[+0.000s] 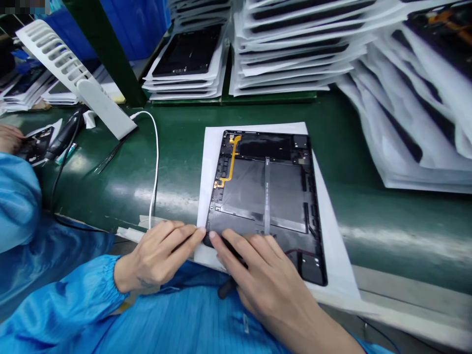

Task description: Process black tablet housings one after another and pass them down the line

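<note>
The tablet (261,196) lies under the half-closed left hand (157,255) and right hand (269,280) gripping a black tool (225,288)

A green workbench (405,221) carries stacks of dark tablet panels in white paper sleeves (188,64), with a larger stack (295,49) beside them and a slumped heap of sleeved panels (413,113) further right. Toward the left stand a white desk fan (62,64) with a white cable (157,157) curving from its base, a pair of fine tweezers (110,156), and a black corded handheld tool (64,135).
</note>
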Available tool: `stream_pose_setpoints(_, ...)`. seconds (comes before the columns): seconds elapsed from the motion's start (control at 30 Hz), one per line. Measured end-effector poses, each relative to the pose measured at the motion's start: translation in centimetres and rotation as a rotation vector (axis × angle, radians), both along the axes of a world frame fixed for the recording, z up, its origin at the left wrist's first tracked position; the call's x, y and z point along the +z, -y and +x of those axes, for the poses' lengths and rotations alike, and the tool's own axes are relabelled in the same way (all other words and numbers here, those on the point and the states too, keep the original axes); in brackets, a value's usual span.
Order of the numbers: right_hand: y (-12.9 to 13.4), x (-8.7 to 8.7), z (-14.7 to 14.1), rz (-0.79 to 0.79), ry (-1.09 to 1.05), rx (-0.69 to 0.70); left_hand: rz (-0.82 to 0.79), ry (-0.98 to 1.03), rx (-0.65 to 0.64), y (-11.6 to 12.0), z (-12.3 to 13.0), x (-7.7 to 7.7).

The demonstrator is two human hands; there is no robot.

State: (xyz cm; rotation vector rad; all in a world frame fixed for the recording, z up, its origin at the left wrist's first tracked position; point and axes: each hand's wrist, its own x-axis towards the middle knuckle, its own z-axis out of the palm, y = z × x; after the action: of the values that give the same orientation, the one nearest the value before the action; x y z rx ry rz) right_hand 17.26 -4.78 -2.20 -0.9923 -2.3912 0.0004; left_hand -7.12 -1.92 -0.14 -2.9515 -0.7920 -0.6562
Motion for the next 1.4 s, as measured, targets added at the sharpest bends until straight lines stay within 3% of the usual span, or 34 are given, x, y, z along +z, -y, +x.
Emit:
stream_pose_setpoints(0.13,0.0,0.1,0.0,0.007,-0.016,0.028,0.005,-0.01,-0.001,0.1,-0.1,0.0)
stream_pose_setpoints(0.3,-0.1,0.2,-0.2,0.023,-0.004,0.022,-0.255,0.116,0.106,-0.7,0.8,0.7)
stream_pose_setpoints(0.4,-0.1,0.5,-0.3,0.028,-0.006,0.006,-0.358,0.079,0.066,-2.0,1.5,1.1)
stream_pose_setpoints(0.6,0.0,1.3,-0.3,-0.073,0.02,0.012,-0.237,0.01,-0.057,-3.4,1.9,-0.1)
stream_pose_setpoints(0.77,0.2,1.5,0.1,-0.16,0.032,-0.003,-0.175,0.163,0.023,-2.3,0.9,-2.1)
stream_pose_setpoints(0.9,0.3,1.3,0.4,-0.171,0.028,-0.009,-0.11,0.261,0.005,-1.1,-0.1,-2.5)
stream_pose_setpoints(1.2,-0.1,1.3,0.3,-0.245,-0.036,-0.06,-0.174,0.177,-0.066,-3.5,0.2,-3.6)
stream_pose_setpoints(1.4,-0.8,1.1,-0.8,-0.279,-0.036,-0.098,-0.219,0.172,-0.044,-2.4,-0.3,-3.3)
